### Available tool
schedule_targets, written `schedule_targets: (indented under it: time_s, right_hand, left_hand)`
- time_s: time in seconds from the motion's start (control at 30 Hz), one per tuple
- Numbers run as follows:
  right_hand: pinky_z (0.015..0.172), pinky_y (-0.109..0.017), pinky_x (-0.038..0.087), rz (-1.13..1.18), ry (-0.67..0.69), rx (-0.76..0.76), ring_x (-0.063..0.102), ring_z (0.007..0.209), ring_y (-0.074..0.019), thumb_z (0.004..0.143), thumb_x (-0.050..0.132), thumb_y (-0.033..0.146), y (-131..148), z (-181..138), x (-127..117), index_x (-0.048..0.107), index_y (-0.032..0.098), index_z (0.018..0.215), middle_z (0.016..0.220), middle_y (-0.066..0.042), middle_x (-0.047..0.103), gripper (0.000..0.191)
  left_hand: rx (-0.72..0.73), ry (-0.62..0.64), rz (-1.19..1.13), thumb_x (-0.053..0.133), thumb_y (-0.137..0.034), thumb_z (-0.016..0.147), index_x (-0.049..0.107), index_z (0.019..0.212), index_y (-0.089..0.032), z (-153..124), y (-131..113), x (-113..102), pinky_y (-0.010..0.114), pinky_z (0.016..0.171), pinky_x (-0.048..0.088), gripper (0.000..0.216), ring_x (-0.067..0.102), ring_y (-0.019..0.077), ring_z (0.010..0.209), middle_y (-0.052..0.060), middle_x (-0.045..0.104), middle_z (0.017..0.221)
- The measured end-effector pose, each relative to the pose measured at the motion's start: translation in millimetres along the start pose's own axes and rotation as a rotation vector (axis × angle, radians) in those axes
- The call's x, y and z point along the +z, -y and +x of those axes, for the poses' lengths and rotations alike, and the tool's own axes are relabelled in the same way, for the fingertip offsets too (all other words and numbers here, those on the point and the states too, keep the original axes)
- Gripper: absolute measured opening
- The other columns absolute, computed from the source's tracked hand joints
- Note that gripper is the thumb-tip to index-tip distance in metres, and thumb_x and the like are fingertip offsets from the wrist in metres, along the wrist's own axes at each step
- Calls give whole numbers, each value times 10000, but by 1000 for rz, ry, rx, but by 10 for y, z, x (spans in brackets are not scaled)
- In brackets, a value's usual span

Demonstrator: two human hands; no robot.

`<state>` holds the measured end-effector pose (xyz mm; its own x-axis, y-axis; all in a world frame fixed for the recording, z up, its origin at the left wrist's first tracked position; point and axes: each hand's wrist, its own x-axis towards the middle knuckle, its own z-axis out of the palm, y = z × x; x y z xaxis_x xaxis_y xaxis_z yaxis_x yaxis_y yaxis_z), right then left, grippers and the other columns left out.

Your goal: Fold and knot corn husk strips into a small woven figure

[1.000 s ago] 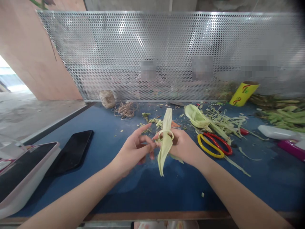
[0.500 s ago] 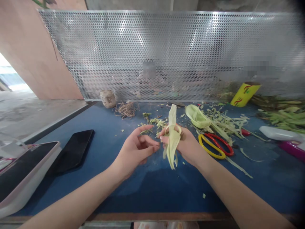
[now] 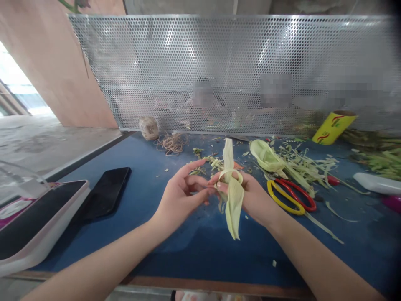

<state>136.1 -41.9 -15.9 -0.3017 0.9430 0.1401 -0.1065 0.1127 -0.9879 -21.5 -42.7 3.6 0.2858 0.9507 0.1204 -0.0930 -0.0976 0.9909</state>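
Observation:
A pale green corn husk [image 3: 234, 205] is looped in a ring, with one end standing up and the other hanging down over the blue tabletop. My right hand [image 3: 250, 194] grips it from the right, fingers closed around the looped part. From the left, the thumb and a finger of my left hand [image 3: 183, 194] pinch together at the husk's near edge, close to my right fingertips. My left index finger stays stretched out above. Exactly what lies between the left fingertips is partly hidden. Beyond my right hand lies a cupped piece of husk [image 3: 266, 156].
Scissors with red and yellow handles [image 3: 286, 205] lie right of my right wrist, near shredded husk [image 3: 305, 161]. A phone [image 3: 108, 192], tangled twine [image 3: 172, 143] and a thread spool [image 3: 148, 128] are on the left. A yellow roll [image 3: 333, 127] leans by the perforated metal screen [image 3: 219, 54].
My left fingertips have come across to the husk beside my right fingers. The looped husk has tipped a little, its lower end hanging nearer. The whole view has shifted slightly left.

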Motion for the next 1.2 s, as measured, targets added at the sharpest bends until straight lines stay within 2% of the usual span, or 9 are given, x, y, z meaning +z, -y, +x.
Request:
schedule_targets:
  time_s: [0.2,0.33,0.5,0.7,0.9,1.03,1.2]
  right_hand:
    - [595,-257,442,53,-6,-38,565,657,-125,717,613,264,12,11,10,653,202,822,767,-12,615,129]
    - [583,-235,437,26,-21,-56,554,630,-107,694,590,185,24,11,19,663,205,791,765,-6,624,122]
    - [652,-251,456,21,-2,-91,579,733,-136,660,540,84,5,6,10,648,197,788,786,-14,623,202]
    - [667,-258,468,-3,16,-84,588,740,-138,694,586,161,27,-4,1,630,195,784,779,-10,618,106]
    - [646,-238,460,-224,31,-129,581,703,-120,665,606,115,100,-23,-7,629,205,867,792,7,618,222]
    - [621,-225,452,-380,-42,-166,575,691,-121,661,597,105,132,-23,-20,636,196,793,749,10,611,165]
    - [580,-216,450,-311,-94,-127,553,636,-107,683,581,143,162,-14,-53,605,190,746,724,13,594,82]
  left_hand:
    - [76,7,18,661,-95,628,434,1212,-166,-3,48,-20,203,499,475,631,558,94,535,-4,644,710]
    - [111,-18,62,661,-111,643,376,1283,-202,-16,80,-20,214,509,484,706,575,112,566,8,656,737]
    - [132,-4,101,644,-98,655,370,1300,-180,-36,89,-5,213,487,481,705,571,99,498,17,669,724]
    - [107,-21,62,675,-133,629,393,1276,-175,-15,52,5,233,486,494,708,561,100,472,5,663,692]
    - [53,-80,84,718,-196,610,412,1177,-153,38,37,-33,183,422,431,646,513,75,431,-28,638,609]
    - [-15,-72,56,720,-210,614,404,1107,-172,51,49,-44,149,397,372,587,500,63,437,-39,630,597]
    - [-70,-73,15,699,-182,619,401,1036,-176,61,17,-38,126,333,277,513,424,26,361,-54,615,602]
